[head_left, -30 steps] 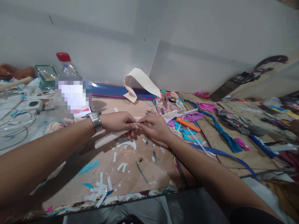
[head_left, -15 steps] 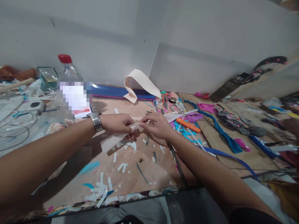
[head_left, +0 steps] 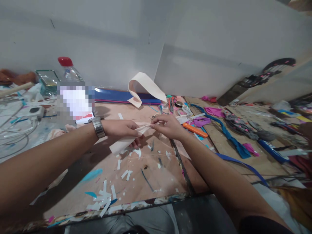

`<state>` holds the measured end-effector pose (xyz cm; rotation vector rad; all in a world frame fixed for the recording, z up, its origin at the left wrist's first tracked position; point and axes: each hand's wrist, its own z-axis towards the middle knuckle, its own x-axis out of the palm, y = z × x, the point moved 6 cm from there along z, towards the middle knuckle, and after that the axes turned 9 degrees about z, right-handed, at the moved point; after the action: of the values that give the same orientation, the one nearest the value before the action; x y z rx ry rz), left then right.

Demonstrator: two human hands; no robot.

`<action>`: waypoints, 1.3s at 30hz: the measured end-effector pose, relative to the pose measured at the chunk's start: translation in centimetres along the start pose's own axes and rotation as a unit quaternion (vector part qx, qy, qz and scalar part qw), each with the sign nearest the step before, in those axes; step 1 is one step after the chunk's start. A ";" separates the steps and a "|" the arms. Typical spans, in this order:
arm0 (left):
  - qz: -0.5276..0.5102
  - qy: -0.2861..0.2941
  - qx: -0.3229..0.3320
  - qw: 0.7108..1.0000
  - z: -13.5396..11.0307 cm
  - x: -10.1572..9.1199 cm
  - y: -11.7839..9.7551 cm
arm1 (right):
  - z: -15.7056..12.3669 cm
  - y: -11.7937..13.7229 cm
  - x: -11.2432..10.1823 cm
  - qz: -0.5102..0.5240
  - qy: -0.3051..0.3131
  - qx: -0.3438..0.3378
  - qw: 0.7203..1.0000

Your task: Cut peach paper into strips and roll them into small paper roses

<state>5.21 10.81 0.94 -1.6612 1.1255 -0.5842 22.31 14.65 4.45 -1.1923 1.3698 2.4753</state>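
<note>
Between my two hands a cream-white strip (head_left: 122, 145) is stretched just above the wooden table. My left hand (head_left: 126, 130), with a metal watch on the wrist, pinches the strip near its middle; the wide flat end hangs out below toward the lower left. My right hand (head_left: 168, 127) pinches the gathered part of the strip between thumb and fingertips. Whether the strip is fabric or paper I cannot tell. A second cream strip (head_left: 146, 85), curled into a loop, stands behind my hands against the wall.
A phone (head_left: 75, 100), partly blurred, leans on a red-capped bottle (head_left: 70, 70). White cables (head_left: 17, 139) lie at the left. An orange cutter (head_left: 195, 129), coloured scraps and a twisted blue strip (head_left: 226, 133) lie on the right. White clippings (head_left: 104, 197) litter the table's front.
My hands have moved slightly apart, so more of the gathered strip shows between them. The view has shifted a little.
</note>
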 end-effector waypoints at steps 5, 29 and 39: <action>0.178 -0.062 0.030 0.982 -0.3 -1.2 -0.7 | 0.1 -0.6 -0.9 0.006 -0.013 0.019 1.000; -0.092 -0.490 0.179 0.848 -2.3 -9.7 0.2 | -0.4 -3.4 -5.3 0.027 -0.295 0.058 0.953; -0.082 -0.523 0.230 0.817 -2.9 -10.8 0.3 | -0.2 -3.6 -5.0 0.040 -0.269 0.054 0.961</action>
<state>-2.03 18.97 3.21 -1.3139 0.0139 0.0297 27.41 18.06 5.22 -0.3931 1.3776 2.4685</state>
